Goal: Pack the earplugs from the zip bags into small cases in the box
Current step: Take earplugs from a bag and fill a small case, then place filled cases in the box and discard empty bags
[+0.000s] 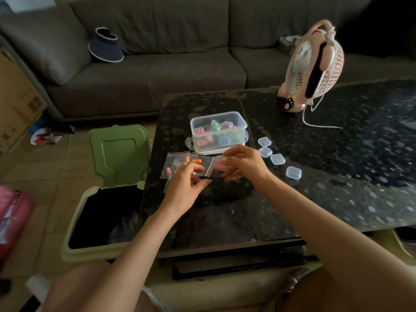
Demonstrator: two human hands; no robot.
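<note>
Four clear cases (277, 159), one box (219, 114)

Dark table (315, 199) bears clear box (225, 113), zip bags (177, 163), four small cases (277, 159), fan (313, 66).

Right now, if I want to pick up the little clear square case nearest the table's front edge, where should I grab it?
Pinch the small clear square plastic case across two opposite side walls, coming straight down from above. It lies flat on the dark speckled table, with bare tabletop all round it, so fingers probably fit either side.
</note>
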